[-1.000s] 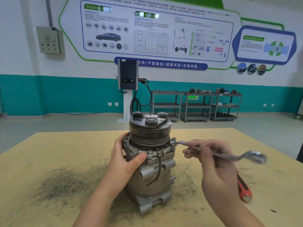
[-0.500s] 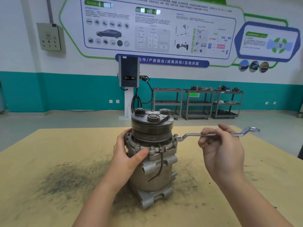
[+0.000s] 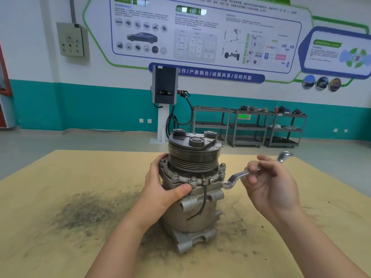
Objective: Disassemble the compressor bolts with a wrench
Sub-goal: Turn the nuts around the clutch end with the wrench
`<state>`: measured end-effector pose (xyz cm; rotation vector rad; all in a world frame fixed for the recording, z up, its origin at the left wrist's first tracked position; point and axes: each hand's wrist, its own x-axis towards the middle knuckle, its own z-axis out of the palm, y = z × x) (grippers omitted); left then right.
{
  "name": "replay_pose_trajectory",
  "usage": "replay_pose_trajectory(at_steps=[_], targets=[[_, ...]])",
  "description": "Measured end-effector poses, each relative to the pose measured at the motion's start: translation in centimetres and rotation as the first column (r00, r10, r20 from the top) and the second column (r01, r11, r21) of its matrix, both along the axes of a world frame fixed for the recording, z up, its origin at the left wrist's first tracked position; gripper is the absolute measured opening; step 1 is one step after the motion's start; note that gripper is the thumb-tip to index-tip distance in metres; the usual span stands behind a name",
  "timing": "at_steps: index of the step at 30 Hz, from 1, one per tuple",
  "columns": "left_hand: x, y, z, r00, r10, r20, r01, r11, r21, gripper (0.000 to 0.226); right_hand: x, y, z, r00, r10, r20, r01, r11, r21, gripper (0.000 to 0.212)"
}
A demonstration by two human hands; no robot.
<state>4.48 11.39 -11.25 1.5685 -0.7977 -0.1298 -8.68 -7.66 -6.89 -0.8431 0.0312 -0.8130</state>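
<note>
Gripping the compressor [image 3: 192,199] just under its bolted flange, the left hand [image 3: 160,189] wraps the body with the thumb across the front. The right hand [image 3: 271,185] pinches the wrench [image 3: 239,175] mid-shank, its near ring end by the flange's right edge, beside a bolt [image 3: 221,173]. The compressor stands upright on the table [image 3: 60,227], amid a dark smudge of grime [image 3: 88,213].
</note>
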Motion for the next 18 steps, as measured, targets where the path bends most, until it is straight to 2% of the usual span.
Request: replay_pose_trajectory(at_steps=[3, 8, 10, 13, 16, 18], targets=[[0.2, 0.0, 0.0, 1.0, -0.005, -0.004, 0.005, 1.0, 0.011, 0.086, -0.1, -0.4, 0.5, 0.992, -0.075, 0.097, 0.071, 0.996, 0.051, 0.016], [0.0, 0.0, -0.1, 1.0, -0.011, 0.003, 0.011, 1.0, -0.011, 0.096, 0.7, -1.0, 0.9, 0.988, -0.116, 0.099, 0.115, 0.993, 0.015, 0.019], [-0.3, -0.1, 0.0, 1.0, -0.004, 0.005, 0.004, 1.0, -0.023, 0.085, 1.1, -1.4, 0.9, 0.994, -0.081, 0.079, 0.081, 0.997, -0.006, 0.018], [-0.8, -0.2, 0.4, 0.998, -0.002, -0.056, -0.004, 0.995, -0.103, 0.056, 1.6, -1.9, 1.1, 1.0, 0.011, -0.011, -0.011, 1.0, -0.012, 0.017], [-1.0, -0.2, 0.7, 0.995, 0.016, -0.097, -0.032, 0.986, -0.166, 0.056, 2.0, -2.3, 1.2, 0.991, 0.09, -0.097, -0.09, 0.996, 0.0, 0.019], [-1.1, -0.4, 0.8, 0.992, 0.019, -0.127, -0.043, 0.98, -0.192, 0.053, 1.9, -2.2, 1.1, 0.993, 0.075, -0.093, -0.075, 0.997, 0.004, 0.018]])
